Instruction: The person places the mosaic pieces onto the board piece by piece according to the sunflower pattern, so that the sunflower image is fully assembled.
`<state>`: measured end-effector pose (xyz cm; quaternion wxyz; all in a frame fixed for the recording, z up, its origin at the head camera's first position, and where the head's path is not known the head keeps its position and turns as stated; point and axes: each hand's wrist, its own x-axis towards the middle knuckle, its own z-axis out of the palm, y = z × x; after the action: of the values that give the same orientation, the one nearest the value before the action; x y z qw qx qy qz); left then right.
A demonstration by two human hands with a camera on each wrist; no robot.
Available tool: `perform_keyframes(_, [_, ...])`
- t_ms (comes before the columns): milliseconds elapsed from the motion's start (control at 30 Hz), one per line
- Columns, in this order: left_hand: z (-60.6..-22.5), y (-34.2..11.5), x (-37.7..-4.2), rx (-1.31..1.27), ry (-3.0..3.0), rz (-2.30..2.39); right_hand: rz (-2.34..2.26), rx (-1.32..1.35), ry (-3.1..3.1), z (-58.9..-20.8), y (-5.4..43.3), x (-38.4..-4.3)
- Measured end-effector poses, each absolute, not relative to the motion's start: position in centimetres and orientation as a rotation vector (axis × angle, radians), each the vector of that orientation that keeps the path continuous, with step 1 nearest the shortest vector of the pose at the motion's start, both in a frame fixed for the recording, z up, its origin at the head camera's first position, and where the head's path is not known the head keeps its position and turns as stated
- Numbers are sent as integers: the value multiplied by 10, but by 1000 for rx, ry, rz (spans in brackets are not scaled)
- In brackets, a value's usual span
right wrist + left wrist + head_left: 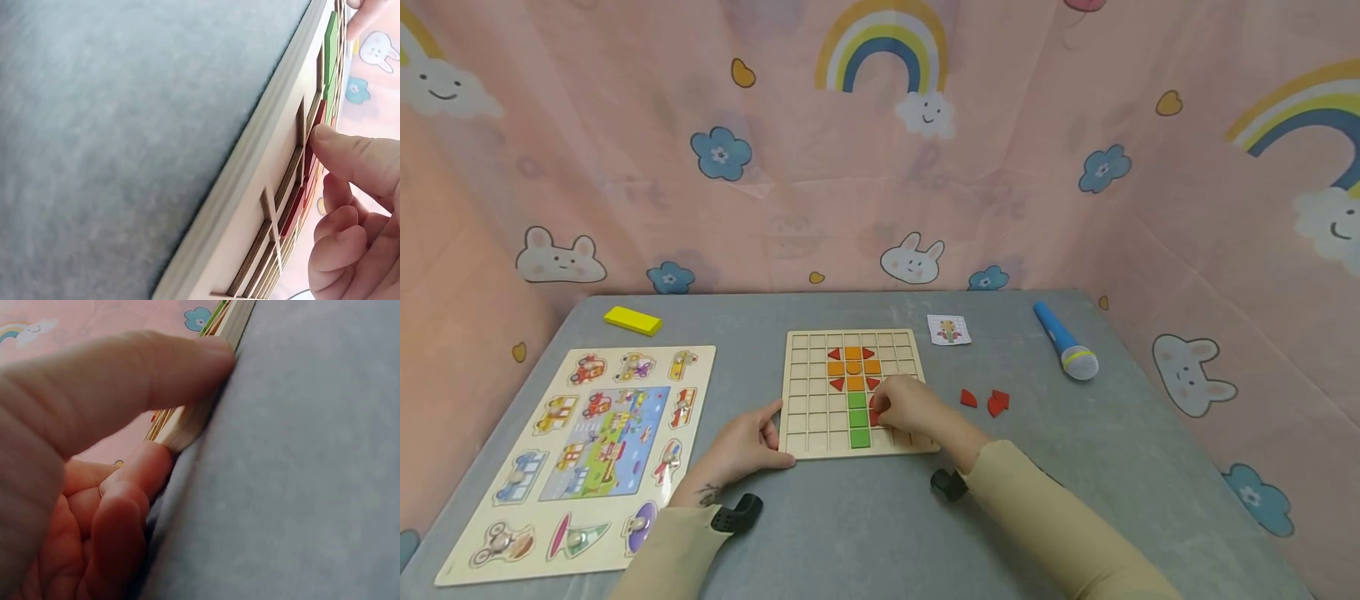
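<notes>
A wooden grid board [816, 417] lies flat on the table, with orange, green and red pieces in its cells. My left hand [741, 446] grips its near left corner. In the left wrist view the thumb [181, 372] lies along one edge and the curled fingers [119, 531] touch the other. Over the board's right half, my right hand [906, 406] pinches a red piece [317, 128] at a cell beside the green column [858, 419]. The thumb tip is on that piece; the index fingertip is partly hidden. Another red piece [292, 214] sits close by.
Several loose red pieces [997, 403] lie right of the board. A pattern card [949, 330] and a blue toy microphone [1063, 340] are farther back. A vehicle peg puzzle [580, 458] covers the left side, with a yellow block [633, 320] behind it.
</notes>
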<state>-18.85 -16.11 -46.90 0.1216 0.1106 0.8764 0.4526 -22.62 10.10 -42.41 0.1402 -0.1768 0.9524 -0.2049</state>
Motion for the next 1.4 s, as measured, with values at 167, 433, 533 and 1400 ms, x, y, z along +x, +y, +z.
perform_keyframes(167, [-469,-161,-188,321,2562,1320,-625,-530,2753,-423,103,-227])
perform_keyframes(433, [-469,-161,-189,306,2556,1329,-793,-335,2880,-403,138,-243])
perform_keyframes(533, [-469,-161,-190,308,2552,1331,-757,-181,2952,-398,163,-249])
perform_keyframes(1400, [-469,-160,-189,323,2552,1325,-782,-28,2849,-410,174,-248])
